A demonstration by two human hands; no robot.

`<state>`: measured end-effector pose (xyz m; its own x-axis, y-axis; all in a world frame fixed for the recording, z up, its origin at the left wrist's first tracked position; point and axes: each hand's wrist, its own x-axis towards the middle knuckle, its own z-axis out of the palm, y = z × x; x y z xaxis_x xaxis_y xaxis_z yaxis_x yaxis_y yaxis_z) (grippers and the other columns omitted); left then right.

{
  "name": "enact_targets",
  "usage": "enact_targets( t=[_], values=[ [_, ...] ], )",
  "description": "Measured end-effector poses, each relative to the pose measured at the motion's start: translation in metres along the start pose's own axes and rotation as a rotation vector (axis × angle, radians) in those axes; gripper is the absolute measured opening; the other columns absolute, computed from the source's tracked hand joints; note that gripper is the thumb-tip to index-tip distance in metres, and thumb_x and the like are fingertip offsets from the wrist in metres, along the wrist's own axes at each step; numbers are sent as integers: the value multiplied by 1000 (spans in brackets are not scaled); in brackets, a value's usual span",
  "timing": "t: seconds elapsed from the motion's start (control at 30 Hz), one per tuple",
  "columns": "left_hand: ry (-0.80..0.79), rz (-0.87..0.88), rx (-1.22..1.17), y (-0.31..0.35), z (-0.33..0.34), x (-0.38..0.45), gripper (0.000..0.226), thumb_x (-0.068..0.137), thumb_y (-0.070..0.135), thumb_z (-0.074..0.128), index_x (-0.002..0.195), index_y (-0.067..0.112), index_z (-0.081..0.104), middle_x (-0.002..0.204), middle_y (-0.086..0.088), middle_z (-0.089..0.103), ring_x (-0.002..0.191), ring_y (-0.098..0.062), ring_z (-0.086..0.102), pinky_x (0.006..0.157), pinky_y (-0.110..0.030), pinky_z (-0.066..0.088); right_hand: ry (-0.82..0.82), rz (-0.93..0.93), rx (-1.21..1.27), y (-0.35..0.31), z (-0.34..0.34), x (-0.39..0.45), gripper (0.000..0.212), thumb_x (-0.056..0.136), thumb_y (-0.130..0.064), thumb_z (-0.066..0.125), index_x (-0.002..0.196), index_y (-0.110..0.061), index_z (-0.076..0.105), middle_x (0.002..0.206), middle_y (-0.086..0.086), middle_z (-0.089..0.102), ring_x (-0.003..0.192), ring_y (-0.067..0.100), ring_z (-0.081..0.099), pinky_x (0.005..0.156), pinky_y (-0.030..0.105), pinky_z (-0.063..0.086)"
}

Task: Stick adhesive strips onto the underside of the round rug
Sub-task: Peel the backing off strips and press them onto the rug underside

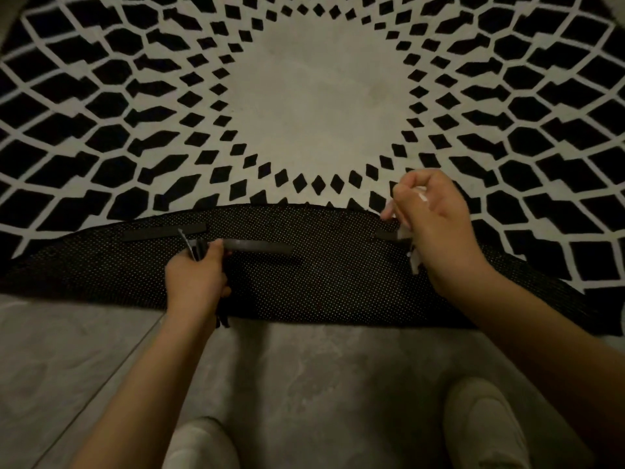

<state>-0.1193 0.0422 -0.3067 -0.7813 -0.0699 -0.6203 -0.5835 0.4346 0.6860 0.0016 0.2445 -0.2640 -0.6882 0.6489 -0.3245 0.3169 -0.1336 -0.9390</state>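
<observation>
Rug (314, 96) edge folded on grey floor (304, 374); both hands' fingers (216, 247) pinch strips (257, 247).

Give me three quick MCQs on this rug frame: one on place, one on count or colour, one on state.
1. Where does the folded-back flap of the rug lie?
A. Far edge
B. Near edge, by the shoes
C. Centre

2. What colour is the underside?
A. Black with pale dots
B. Plain white
C. Red

3. What is the left hand doing?
A. Lying flat and open
B. Out of view
C. Gripping dark strips

Answers: 1 B, the flap is turned over next to the floor. 2 A, the dotted black backing shows. 3 C, the fingers curl round a bundle of strips.
</observation>
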Motion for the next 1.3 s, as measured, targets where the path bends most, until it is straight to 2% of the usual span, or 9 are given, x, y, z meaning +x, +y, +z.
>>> enact_targets(
  t=[0.1,0.17,0.23,0.4,0.57,0.67,0.9,1.03,1.3],
  values=[
    [-37,82,9,7,9,-7,21,96,25,53,75,19,50,56,2,39,44,-10,37,35,-17,34,-52,91,18,5,-1,2,14,99,-13,41,104,-20,52,49,-11,59,78,19,68,86,29,49],
    [-77,126,16,10,16,-12,22,95,26,54,74,21,50,54,3,40,42,-10,37,37,-19,35,-100,210,86,10,2,1,15,99,-15,41,110,-17,51,50,-3,53,53,16,59,64,30,54],
    [-139,184,55,10,23,-19,21,93,27,55,74,20,53,55,3,42,46,-11,40,48,-25,38,-187,306,34,15,4,0,19,98,-26,45,110,-16,55,56,-5,44,41,8,40,39,21,39],
    [-282,266,135,8,35,-35,20,89,28,61,70,25,58,56,5,49,53,-12,45,57,-30,41,-418,208,-431,25,7,-3,30,82,-43,63,108,-28,64,88,-18,56,71,-8,51,60,12,38],
    [-457,50,-23,11,35,-38,5,85,16,66,88,18,68,50,9,50,42,-5,37,42,-20,34,-448,233,-393,28,-8,-5,4,81,-24,70,80,-25,73,81,-6,69,71,-2,60,63,9,47],
    [-593,-239,-337,9,32,-37,16,78,19,67,91,10,66,71,4,67,36,-2,32,34,-14,30,-412,216,-416,29,-25,-4,6,84,-23,66,82,-23,72,79,-7,66,66,-5,57,59,7,43],
    [-513,-424,-26,-32,27,-58,32,77,34,69,85,4,64,59,-3,64,32,-5,30,32,-14,26,-216,249,-435,53,-53,-1,7,87,-25,62,85,-22,68,84,-5,66,76,5,59,59,12,39],
    [-294,-240,268,-57,15,-45,43,78,48,68,81,5,68,72,-10,72,40,-13,41,43,-21,35,-209,210,-475,68,-50,-2,8,87,-29,62,86,-25,68,86,-7,65,80,6,59,65,17,39],
    [-227,-313,56,-80,22,-36,40,83,45,65,86,5,62,76,-17,66,38,-14,42,38,-21,33,-269,-189,-775,79,-24,-6,30,87,-43,50,83,-23,71,78,-16,58,72,2,56,65,29,47]
  ],
)
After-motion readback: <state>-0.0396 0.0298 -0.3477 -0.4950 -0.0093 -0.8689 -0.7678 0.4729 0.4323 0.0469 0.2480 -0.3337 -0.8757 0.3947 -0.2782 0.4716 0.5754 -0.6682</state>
